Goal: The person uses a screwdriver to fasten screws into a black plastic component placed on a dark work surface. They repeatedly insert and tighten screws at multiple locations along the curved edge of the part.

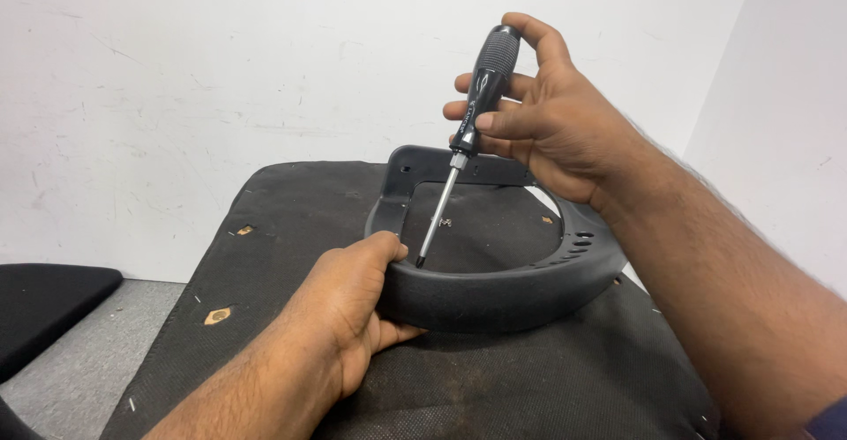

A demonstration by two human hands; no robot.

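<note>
My right hand [547,122] grips a black-handled screwdriver [481,96] held nearly upright, its steel shaft slanting down to a tip at the inner rim of a black plastic armrest loop [494,294]. My left hand [353,308] clasps the loop's near-left corner, thumb on top close to the screwdriver tip. The loop lies on the black fabric underside of a seat panel [291,219]. A small screw [445,222] lies on the fabric inside the loop.
A white wall rises close behind the seat panel. Grey floor [79,369] shows at the lower left, with another black cushion [44,303] at the left edge. Several small holes with wood showing mark the fabric.
</note>
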